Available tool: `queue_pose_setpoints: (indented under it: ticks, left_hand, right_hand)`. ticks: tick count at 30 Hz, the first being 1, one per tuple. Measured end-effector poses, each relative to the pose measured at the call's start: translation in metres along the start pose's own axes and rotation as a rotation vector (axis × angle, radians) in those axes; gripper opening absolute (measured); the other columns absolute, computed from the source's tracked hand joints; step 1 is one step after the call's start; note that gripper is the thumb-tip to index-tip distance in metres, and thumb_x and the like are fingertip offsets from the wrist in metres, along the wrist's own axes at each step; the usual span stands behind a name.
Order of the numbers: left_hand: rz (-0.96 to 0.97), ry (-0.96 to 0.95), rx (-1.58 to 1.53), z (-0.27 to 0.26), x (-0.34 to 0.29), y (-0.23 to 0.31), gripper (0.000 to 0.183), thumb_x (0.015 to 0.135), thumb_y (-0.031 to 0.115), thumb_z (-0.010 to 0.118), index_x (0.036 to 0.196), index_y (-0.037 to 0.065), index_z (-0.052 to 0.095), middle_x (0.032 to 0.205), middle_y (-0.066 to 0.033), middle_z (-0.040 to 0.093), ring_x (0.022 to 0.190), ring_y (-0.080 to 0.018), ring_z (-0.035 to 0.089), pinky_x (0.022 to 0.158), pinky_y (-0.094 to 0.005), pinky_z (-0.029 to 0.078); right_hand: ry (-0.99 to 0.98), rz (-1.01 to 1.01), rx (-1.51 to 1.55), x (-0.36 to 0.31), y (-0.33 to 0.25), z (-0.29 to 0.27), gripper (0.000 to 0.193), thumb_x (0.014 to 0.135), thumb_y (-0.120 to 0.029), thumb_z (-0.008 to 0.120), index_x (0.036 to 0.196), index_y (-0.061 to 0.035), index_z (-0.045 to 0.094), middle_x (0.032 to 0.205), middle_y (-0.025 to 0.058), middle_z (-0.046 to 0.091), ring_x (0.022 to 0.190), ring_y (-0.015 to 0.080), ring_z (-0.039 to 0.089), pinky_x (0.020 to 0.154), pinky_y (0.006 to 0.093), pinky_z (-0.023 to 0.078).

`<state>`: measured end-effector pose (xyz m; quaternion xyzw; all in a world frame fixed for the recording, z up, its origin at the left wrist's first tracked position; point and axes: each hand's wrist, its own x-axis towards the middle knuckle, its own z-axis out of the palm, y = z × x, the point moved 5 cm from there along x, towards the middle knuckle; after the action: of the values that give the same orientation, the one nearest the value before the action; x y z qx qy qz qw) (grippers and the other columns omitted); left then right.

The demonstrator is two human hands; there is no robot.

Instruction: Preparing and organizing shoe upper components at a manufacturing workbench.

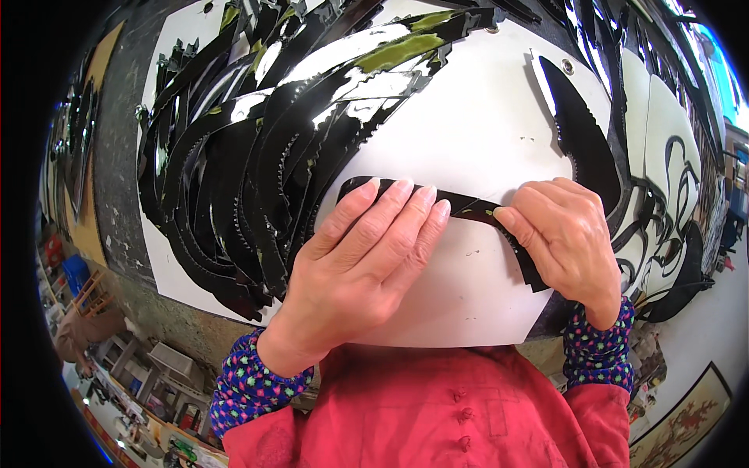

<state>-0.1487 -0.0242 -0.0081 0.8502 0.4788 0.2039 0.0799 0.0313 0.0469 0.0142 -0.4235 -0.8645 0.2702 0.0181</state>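
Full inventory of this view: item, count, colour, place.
Worked strip: 1, black, under both hands
Strip pile: too many overlapping to count, mostly glossy black, left of centre
Curved piece: 1, black, right of centre
Board: 1, white, beneath strip
Tan board: 1, tan, far left
Bin-like object: 1, blue, left
Framed picture: 1, pale, lower right
Background clutter: uncountable, mixed, lower left
Patterned cuffs: 2, blue, wrists
Left hand: 1, bare, flat on strip
Right hand: 1, bare, gripping strip
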Motion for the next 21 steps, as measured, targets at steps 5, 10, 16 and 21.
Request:
queue_pose_setpoints:
  ticks: [5,10,16,21]
  left_hand:
    - [0.004,0.008,0.005,0.0009,-0.0001,-0.0002,0.033,0.088,0.013,0.065,0.119,0.008,0.074,0.122,-0.0032,0.07,0.12,-0.0194,0.064,0.111,-0.0376,0.045]
    - [-0.002,-0.004,0.014,0.0011,-0.0006,0.0003,0.034,0.088,0.013,0.064,0.121,0.01,0.074,0.121,-0.0027,0.07,0.12,-0.0187,0.063,0.112,-0.0379,0.044]
    - [-0.035,0.023,0.066,0.0049,0.0007,0.0044,0.04,0.089,0.018,0.063,0.128,0.024,0.072,0.114,0.0024,0.068,0.114,-0.0156,0.063,0.112,-0.0366,0.043]
    - [-0.045,0.015,0.153,0.0088,0.0014,0.0077,0.042,0.09,0.02,0.063,0.13,0.03,0.071,0.112,0.0046,0.064,0.114,-0.014,0.059,0.112,-0.0369,0.044]
  right_hand:
    - [-0.016,0.015,-0.002,0.002,-0.0007,-0.0008,0.029,0.095,-0.018,0.065,0.071,-0.0035,0.055,0.065,0.012,0.055,0.059,0.0339,0.054,0.06,0.0431,0.043]
    - [-0.025,0.027,-0.002,0.0024,-0.0008,-0.0009,0.028,0.095,-0.018,0.065,0.072,-0.0035,0.056,0.065,0.0121,0.056,0.061,0.0339,0.057,0.061,0.0433,0.045]
    - [-0.026,0.043,0.046,0.0025,0.0001,-0.0007,0.024,0.094,-0.016,0.064,0.076,-0.0009,0.058,0.068,0.0147,0.054,0.063,0.0362,0.052,0.061,0.0444,0.041]
    - [-0.022,0.045,0.045,0.0026,-0.0004,-0.0006,0.024,0.094,-0.016,0.065,0.076,-0.0008,0.058,0.068,0.0148,0.055,0.063,0.0366,0.053,0.061,0.0446,0.042]
